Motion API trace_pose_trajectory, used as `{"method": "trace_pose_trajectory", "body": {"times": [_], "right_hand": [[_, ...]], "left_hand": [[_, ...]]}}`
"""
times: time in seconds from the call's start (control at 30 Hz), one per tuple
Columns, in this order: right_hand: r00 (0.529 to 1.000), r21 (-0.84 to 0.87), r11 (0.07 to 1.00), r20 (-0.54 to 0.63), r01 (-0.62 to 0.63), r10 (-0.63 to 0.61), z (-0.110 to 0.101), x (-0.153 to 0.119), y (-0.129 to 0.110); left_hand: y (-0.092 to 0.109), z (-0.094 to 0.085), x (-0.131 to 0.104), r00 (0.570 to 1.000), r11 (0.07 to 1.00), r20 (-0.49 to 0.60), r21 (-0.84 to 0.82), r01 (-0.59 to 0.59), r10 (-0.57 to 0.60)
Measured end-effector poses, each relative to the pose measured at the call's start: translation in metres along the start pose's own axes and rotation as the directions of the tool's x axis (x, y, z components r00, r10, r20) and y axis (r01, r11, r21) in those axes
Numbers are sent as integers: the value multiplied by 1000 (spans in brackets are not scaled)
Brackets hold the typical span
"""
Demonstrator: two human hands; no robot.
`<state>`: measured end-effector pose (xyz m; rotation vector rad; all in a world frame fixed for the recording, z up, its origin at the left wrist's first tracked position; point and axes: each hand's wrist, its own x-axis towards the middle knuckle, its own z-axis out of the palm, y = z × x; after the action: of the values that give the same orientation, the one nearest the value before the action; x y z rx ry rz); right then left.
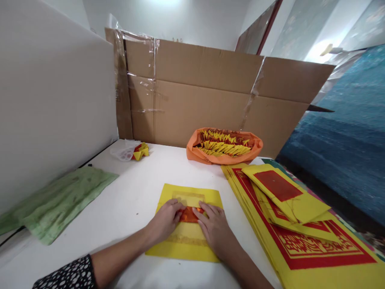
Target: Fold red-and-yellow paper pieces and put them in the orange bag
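Note:
A yellow paper sheet point(192, 253) with a paler gold panel lies flat on the white table in front of me. Across its middle runs a shiny orange foil strip point(189, 215). My left hand point(165, 220) has its fingers bent in at the strip's left end. At the right end, my right hand point(215, 225) grips the strip with thumb and fingers, its fingers a little apart. Both palms rest low over the sheet and cover its side edges. The undersides of the fingertips are hidden.
Stacked yellow papers with red prints point(276, 186) lie at right. An orange bag point(224, 158) of folded yellow pieces stands behind. At left are a green cloth point(69, 196) and a clear plastic bag point(123, 150) beside a yellow-red folded piece point(141, 151). Cardboard point(198, 100) walls the back.

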<state>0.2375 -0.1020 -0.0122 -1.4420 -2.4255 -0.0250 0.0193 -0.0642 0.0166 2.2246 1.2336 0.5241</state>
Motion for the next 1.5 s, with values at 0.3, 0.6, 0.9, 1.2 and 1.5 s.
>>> {"method": "trace_pose_trajectory", "body": {"times": [0.3,0.6,0.9,1.2,1.5], "right_hand": [[966,182,970,168,164,-195,10,-8,-4],[857,368,928,458,60,-237,-29,1,-6],[957,296,942,190,158,-220,-5,-8,-4],[866,555,829,-381,-66,324,-26,-13,9],[884,29,890,-135,455,-448,10,-24,-1]], "left_hand": [[-18,4,1,998,994,27,86,-63,61],[-38,-46,23,961,992,248,11,-126,120],[-13,-17,85,922,997,386,-77,28,4],[10,-38,55,978,959,-32,-190,-211,208],[-28,-8,16,901,908,151,-180,-379,406]]}}
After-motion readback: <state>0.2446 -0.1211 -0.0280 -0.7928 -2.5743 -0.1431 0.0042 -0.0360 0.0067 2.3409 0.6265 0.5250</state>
